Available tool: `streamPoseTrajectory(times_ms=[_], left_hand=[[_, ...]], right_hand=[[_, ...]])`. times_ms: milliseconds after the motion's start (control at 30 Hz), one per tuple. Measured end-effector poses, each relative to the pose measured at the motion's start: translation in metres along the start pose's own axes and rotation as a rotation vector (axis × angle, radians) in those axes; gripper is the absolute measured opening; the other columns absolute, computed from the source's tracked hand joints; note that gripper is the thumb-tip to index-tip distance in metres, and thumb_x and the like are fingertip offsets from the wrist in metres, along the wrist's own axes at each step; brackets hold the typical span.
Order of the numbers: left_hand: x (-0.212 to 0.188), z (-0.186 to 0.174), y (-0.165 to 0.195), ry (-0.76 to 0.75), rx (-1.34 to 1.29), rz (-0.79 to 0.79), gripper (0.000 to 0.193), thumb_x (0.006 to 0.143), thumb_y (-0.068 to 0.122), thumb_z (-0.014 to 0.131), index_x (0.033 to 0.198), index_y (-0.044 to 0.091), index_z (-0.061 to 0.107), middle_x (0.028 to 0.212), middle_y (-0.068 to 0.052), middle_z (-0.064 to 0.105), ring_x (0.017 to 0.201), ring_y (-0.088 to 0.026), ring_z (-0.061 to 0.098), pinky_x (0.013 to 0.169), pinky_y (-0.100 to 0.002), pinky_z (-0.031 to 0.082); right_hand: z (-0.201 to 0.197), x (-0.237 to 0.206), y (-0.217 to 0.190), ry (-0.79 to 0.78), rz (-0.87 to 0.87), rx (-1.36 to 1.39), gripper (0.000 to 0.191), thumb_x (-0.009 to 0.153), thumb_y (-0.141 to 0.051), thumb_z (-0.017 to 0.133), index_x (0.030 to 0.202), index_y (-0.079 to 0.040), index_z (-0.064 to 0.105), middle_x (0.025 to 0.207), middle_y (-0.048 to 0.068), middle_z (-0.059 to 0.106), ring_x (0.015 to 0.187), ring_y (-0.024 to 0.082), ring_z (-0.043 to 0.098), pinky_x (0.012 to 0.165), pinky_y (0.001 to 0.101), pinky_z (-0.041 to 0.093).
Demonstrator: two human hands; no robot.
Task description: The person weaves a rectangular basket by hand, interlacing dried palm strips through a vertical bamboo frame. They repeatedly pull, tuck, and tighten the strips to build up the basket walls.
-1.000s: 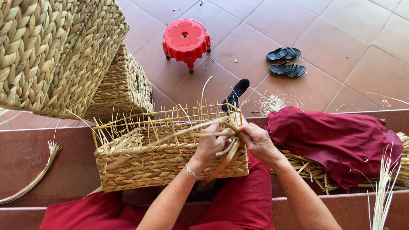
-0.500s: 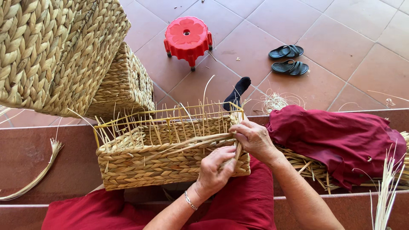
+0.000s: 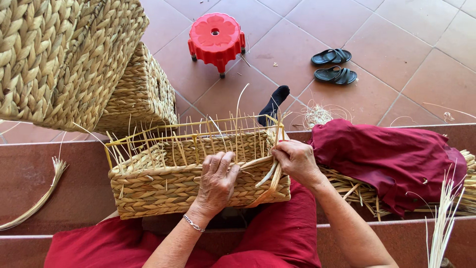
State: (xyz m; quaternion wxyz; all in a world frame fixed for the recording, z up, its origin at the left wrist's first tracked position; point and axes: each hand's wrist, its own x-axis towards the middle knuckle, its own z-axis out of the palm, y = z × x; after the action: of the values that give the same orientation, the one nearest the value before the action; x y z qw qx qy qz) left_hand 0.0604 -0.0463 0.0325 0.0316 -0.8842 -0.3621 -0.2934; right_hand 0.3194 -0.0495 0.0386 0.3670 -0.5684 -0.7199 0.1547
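A floor of reddish-brown tiles (image 3: 386, 30) fills the upper part of the view, and a dark red step (image 3: 54, 183) runs across below it. At the top left corner stands a tall stack of finished woven baskets (image 3: 59, 54), with a smaller woven basket (image 3: 141, 94) leaning just beside it on the floor. On the right end of the step lies a crumpled dark red cloth (image 3: 391, 159) over a bundle of straw strands (image 3: 367, 191). Against the near edge of the step, between the person's knees, sits the half-woven basket (image 3: 173, 186), its yellow wire frame and loose upright reeds poking above the braided wall. A red plastic stool (image 3: 216, 37) stands on the floor beyond it, well apart, and a pair of black sandals (image 3: 333, 65) lies to the stool's right. A black sock (image 3: 275, 101) shows just behind the basket's far right corner. The left hand (image 3: 216, 181) lies flat and spread on the basket's front wall, fingers over the rim, gripping nothing. The right hand (image 3: 296, 161) is curled at the basket's right corner, pinching a flat straw strand (image 3: 270, 178) that hangs down the wall.
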Motion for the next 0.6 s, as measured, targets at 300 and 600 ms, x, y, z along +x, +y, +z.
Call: streamPoseTrajectory(times_ms=[300,600], left_hand=[[0.01,-0.002,0.025,0.097,-0.228,-0.051,0.046,0.094,0.03,0.071,0.124,-0.003,0.063,0.115,-0.016,0.061,0.109,-0.031,0.056,0.1,-0.049,0.042],[0.006,0.036,0.051,-0.265,-0.228,-0.151,0.025,0.092,0.0,0.065,0.117,-0.003,0.062,0.093,-0.014,0.065,0.085,-0.028,0.066,0.078,-0.039,0.056]], right_hand=[[0.012,-0.003,0.0,0.086,-0.122,-0.075,0.043,0.09,-0.005,0.071,0.131,0.001,0.058,0.104,0.02,0.07,0.077,0.024,0.071,0.061,0.0322,0.061],[-0.008,0.006,0.002,-0.231,-0.162,0.01,0.026,0.085,0.0,0.069,0.11,-0.005,0.07,0.094,0.014,0.071,0.091,0.032,0.071,0.078,0.0395,0.057]])
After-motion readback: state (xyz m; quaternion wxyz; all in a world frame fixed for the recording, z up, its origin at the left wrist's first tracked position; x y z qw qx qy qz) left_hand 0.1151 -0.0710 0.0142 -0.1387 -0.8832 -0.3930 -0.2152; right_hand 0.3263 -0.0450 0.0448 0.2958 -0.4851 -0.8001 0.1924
